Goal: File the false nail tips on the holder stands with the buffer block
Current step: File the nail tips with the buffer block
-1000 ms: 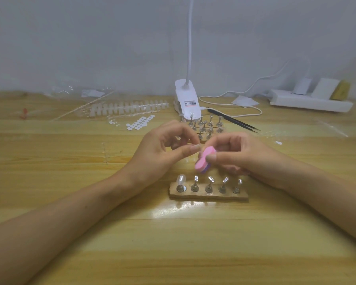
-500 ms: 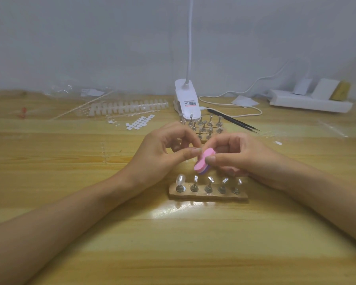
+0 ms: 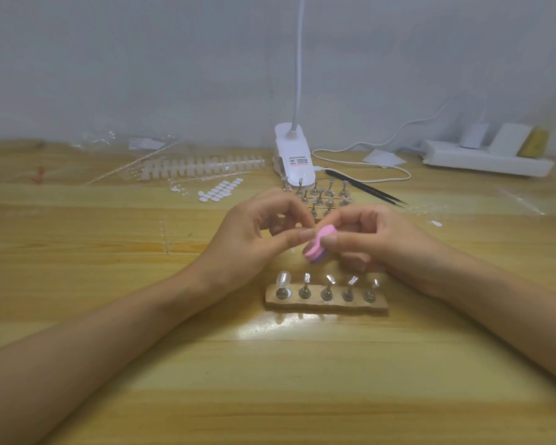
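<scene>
Pink over purple, the buffer block (image 3: 319, 245) is pinched in the right hand (image 3: 379, 242), with its long axis running from 1 to 7 o'clock. The left hand (image 3: 254, 242) sits at 9 o'clock of it, fingers curled and thumb tip just beside the block. Whether it pinches a nail tip I cannot tell. The holder stands (image 3: 326, 293) line the bench (image 3: 270, 380) at 6 o'clock, the leftmost bearing a clear nail tip (image 3: 283, 279). The next stroke likely goes toward 9 o'clock.
</scene>
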Demonstrator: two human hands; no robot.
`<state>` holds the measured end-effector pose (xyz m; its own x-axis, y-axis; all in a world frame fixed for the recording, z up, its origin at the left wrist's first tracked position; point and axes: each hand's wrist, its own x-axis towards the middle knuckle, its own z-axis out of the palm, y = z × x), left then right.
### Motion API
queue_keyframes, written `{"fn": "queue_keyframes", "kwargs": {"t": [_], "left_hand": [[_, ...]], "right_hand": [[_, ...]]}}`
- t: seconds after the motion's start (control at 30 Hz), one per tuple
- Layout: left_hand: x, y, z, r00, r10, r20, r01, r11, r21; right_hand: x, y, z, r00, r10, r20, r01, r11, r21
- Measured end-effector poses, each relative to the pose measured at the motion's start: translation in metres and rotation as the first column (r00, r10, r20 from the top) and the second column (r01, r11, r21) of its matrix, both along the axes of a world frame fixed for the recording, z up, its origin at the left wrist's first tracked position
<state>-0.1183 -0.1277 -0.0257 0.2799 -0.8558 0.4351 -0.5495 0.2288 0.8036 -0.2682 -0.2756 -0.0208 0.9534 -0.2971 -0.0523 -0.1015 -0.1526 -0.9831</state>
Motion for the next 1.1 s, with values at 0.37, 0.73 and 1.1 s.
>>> {"fn": "queue_keyframes", "kwargs": {"t": [0.37,0.73,1.1], "left_hand": [[0.0008,-0.0006,-0.0016,0.999,-0.021,0.043,0.021,1.0,-0.007],[0.0,-0.0002,0.0007,1.0,0.004,-0.007,-0.004,1.0,0.003],[0.0008,0.0011,0.0014,0.998,0.047,-0.037,-0.047,0.999,0.007]], "right_hand": [[-0.0009,-0.0037,0.0017,0.996,-0.087,0.011,0.086,0.993,0.075],[-0.0018,-0.0019,0.0008,0.996,-0.086,0.035,0.084,0.995,0.053],[-0.0024,-0.0003,-0.0018,1.0,-0.01,0.015,0.011,1.0,-0.009]]}}
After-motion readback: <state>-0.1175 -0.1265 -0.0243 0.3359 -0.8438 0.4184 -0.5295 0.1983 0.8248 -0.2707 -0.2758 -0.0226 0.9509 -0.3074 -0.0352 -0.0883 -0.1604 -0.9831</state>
